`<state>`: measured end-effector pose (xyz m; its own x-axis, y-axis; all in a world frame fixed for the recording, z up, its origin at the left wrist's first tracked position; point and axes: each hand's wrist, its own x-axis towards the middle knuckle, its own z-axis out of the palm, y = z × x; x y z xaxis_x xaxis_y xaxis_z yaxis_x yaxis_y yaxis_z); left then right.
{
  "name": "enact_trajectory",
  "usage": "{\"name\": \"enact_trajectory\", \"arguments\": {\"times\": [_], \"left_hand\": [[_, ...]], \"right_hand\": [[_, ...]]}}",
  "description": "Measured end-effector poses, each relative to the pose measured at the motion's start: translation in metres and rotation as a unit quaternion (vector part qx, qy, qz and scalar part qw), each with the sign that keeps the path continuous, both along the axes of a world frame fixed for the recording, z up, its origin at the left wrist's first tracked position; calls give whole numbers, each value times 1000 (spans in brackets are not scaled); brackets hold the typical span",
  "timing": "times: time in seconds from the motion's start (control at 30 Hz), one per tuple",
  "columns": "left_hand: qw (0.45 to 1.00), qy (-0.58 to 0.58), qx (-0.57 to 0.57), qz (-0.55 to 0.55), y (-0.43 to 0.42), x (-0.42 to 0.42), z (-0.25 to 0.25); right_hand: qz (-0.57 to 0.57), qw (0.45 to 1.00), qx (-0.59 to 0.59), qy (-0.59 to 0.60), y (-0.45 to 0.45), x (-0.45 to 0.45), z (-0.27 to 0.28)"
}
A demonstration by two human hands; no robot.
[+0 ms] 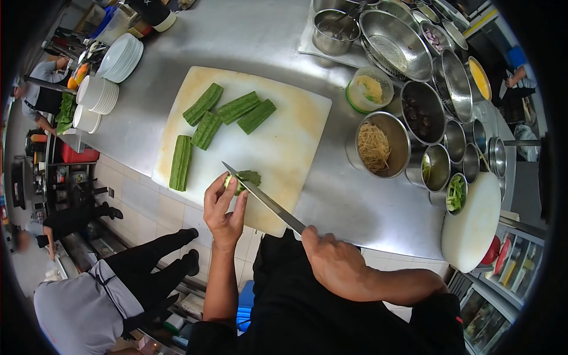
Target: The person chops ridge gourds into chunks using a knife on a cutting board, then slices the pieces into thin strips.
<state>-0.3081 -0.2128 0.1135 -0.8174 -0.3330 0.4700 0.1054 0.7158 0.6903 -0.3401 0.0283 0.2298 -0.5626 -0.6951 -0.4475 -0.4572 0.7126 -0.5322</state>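
My left hand (225,212) pinches a short piece of ridged green gourd (230,184) above the near part of the white cutting board (290,127). My right hand (338,263) is closed round the handle of a kitchen knife (269,203). Its blade slants up to the left, with the tip at the held piece. Just behind the blade shows more green gourd (251,176), partly hidden; whether it is joined to the held piece I cannot tell. Several longer gourd pieces (239,107) lie further up the board, and one gourd length (181,163) rests alone at its left.
Metal bowls crowd the right of the steel counter (337,195), among them a pot of pale strips (374,148) and a tub of yellow paste (370,90). A round white board (473,222) stands at the right edge. Stacked plates (121,58) are at left. Co-workers stand beyond, one person (89,302) lower left.
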Motion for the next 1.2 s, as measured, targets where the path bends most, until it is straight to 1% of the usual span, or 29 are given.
{"name": "enact_trajectory", "arguments": {"times": [0.27, 0.4, 0.47, 0.63, 0.7, 0.8, 0.87, 1.2], "left_hand": [[1000, -1, 2, -4, 1, -1, 2], [1000, 2, 4, -5, 1, -1, 2], [1000, 2, 9, -4, 2, -1, 2], [999, -12, 41, 7, 3, 2, -1], [1000, 10, 6, 2, 3, 0, -1], [1000, 7, 0, 8, 4, 0, -2], [1000, 11, -2, 8, 3, -1, -1], [1000, 12, 7, 7, 3, -1, -2]], "right_hand": [[-21, 999, -33, 17, -6, -2, -8], [-13, 1000, -27, 8, -9, -4, -15], [-17, 999, -46, 7, -11, -7, -18], [-19, 999, -32, 10, -17, -9, -24], [-19, 999, -27, 15, -16, -8, -25], [-18, 998, -48, 28, -7, -5, -25], [-17, 1000, -6, 15, -1, 0, -24], [-30, 999, -13, 2, -6, -3, -36]]}}
